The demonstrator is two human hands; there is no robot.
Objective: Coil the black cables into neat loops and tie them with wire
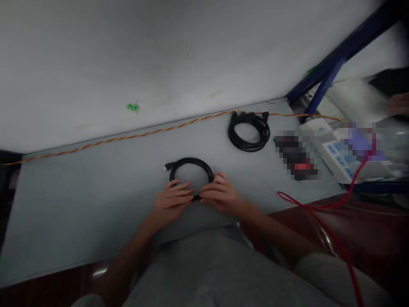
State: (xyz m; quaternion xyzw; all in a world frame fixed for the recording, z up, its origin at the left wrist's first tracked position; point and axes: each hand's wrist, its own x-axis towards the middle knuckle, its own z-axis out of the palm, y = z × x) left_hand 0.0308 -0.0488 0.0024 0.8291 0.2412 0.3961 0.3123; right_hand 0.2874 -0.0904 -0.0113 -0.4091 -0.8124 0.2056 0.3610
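A coiled black cable (193,160) lies on the grey table (96,183) in front of me, its plug end sticking out at the upper left of the loop. My left hand (172,199) is closed on the near left part of the coil. On the near right part, my right hand (220,192) has its fingers wrapped round the same cable. A short dark stretch of it shows between my fingertips. Farther back to the right sits a second coiled black cable (249,147), touched by neither hand.
A red and yellow twisted wire (143,134) runs along the wall edge. At the right are a pixelated dark item (292,155), a white device with blue keys (340,155), a blue metal frame (329,81) and a red cable (338,243). Part of another person's hand (398,103) shows at the far right.
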